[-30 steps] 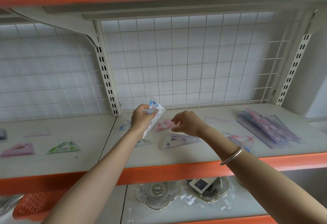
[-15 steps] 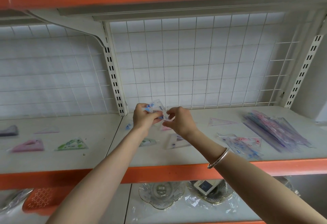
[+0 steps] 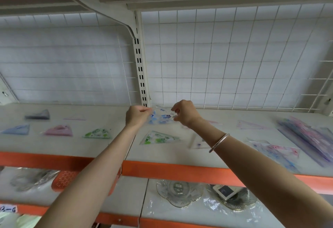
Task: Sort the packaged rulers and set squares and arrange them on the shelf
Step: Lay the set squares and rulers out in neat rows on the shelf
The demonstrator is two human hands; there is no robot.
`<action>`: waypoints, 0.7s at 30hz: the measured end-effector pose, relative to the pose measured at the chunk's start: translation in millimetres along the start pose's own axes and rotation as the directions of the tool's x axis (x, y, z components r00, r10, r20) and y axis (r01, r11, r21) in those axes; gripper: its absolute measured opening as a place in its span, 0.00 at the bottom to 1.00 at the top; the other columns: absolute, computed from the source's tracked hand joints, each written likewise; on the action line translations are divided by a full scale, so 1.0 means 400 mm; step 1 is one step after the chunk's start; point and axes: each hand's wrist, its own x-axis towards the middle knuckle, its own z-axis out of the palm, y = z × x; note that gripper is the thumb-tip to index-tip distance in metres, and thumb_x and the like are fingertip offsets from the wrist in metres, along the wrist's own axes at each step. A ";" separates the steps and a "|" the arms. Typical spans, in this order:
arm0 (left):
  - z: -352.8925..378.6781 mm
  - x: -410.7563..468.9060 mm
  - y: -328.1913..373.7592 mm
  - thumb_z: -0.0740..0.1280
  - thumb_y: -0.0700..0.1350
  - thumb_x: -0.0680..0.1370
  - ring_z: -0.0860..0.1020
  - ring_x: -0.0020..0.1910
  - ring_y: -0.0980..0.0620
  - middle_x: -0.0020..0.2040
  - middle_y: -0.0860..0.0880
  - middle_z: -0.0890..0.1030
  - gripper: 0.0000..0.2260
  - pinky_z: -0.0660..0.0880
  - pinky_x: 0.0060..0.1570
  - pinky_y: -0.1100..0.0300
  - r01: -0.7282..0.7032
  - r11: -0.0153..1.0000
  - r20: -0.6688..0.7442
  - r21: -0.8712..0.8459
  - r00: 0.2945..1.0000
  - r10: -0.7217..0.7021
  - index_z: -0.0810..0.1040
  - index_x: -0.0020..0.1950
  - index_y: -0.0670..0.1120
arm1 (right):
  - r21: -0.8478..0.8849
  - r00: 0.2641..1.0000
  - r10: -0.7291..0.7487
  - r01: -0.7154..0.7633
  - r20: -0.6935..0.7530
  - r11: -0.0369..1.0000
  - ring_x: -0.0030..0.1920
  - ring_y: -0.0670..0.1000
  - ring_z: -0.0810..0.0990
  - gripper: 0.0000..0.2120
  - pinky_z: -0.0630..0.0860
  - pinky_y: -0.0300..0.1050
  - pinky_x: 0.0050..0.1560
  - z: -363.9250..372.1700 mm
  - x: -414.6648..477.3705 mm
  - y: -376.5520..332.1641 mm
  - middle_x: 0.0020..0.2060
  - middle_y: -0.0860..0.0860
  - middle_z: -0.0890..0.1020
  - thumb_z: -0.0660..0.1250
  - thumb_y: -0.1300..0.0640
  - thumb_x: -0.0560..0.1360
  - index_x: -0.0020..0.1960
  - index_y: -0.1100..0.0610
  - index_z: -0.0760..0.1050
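Both left hand (image 3: pixel 137 117) and right hand (image 3: pixel 185 114) are pinching one blue packet (image 3: pixel 162 117); plenty are lying loose on the shelf (image 3: pixel 54 146), probably halfway.

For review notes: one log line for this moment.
left hand: pinches blue packet | right hand: pinches it | held above shelf

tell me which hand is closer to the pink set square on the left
Left. The left hand is right of the pink set square; the right hand is even farther right, across the blue packet both hands pinch.
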 end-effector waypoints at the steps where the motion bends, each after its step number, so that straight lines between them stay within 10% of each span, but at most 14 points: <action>1: -0.008 0.007 -0.008 0.68 0.45 0.76 0.77 0.45 0.52 0.41 0.51 0.81 0.06 0.69 0.43 0.64 0.002 0.998 0.030 0.060 1.000 -0.004 0.84 0.48 0.46 | -0.009 1.000 0.008 -0.008 0.016 1.000 0.52 0.54 0.79 0.17 0.75 0.39 0.54 0.013 0.016 -0.006 0.52 0.58 0.81 0.71 0.69 0.69 0.57 0.62 0.79; 5: -0.022 0.049 -0.035 0.61 0.51 0.79 0.72 0.43 0.47 0.39 0.47 0.75 0.15 0.65 0.39 0.58 0.060 0.966 0.149 0.253 0.984 -0.101 0.77 0.38 0.43 | -0.024 0.996 0.061 -0.059 0.072 0.998 0.54 0.54 0.79 0.17 0.77 0.43 0.55 0.064 0.071 -0.025 0.55 0.57 0.79 0.72 0.69 0.68 0.57 0.63 0.79; 12: -0.023 0.094 -0.078 0.49 0.58 0.82 0.60 0.71 0.41 0.69 0.40 0.69 0.24 0.60 0.68 0.52 0.151 0.903 0.233 0.401 0.937 -0.260 0.77 0.65 0.46 | -0.111 0.975 0.170 -0.155 0.145 0.982 0.52 0.54 0.80 0.14 0.79 0.46 0.53 0.124 0.143 -0.012 0.51 0.57 0.83 0.73 0.67 0.68 0.53 0.65 0.80; 21: -0.003 0.096 -0.079 0.51 0.54 0.82 0.62 0.67 0.41 0.66 0.40 0.71 0.20 0.62 0.61 0.52 0.074 0.853 0.227 0.517 0.949 -0.220 0.78 0.64 0.49 | -0.125 0.953 0.222 -0.200 0.204 0.972 0.45 0.53 0.78 0.13 0.66 0.36 0.29 0.122 0.147 0.003 0.42 0.55 0.81 0.79 0.58 0.64 0.43 0.62 0.78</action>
